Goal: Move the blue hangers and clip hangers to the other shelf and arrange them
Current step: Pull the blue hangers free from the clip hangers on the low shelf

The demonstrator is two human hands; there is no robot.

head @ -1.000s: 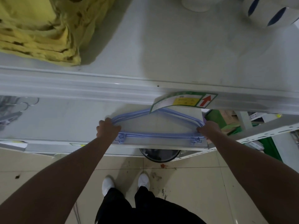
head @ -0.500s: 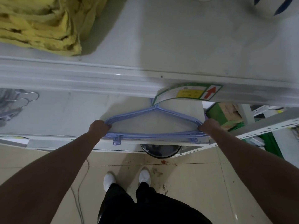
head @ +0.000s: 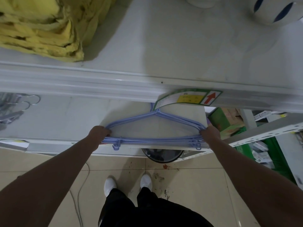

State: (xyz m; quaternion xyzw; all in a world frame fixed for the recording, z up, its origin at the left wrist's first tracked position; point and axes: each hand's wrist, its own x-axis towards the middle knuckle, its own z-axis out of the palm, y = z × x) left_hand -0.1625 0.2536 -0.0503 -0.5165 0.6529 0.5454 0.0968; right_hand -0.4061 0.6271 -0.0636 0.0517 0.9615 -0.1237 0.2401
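Observation:
A stack of blue plastic hangers (head: 154, 141) lies flat at the front of the lower white shelf (head: 68, 118), hooks pointing away under the upper shelf's edge. My left hand (head: 98, 131) grips the stack's left end. My right hand (head: 210, 132) grips its right end. The hangers' bottom bars and small hooks overhang the shelf's front lip. At the far left of the same shelf lie grey clip hangers (head: 11, 112) with metal hooks, partly cut off by the frame edge.
The upper shelf (head: 180, 54) holds folded yellow cloth (head: 37, 27) at left and a white-and-blue ceramic item (head: 275, 10) at right. A price label (head: 188, 99) hangs from its front edge. A dark bin (head: 161, 155) stands below. Green crates and another rack are at right.
Both hands have drawn the blue hanger stack toward the shelf's front edge, and my left hand has shifted further left along it. The view has tilted slightly.

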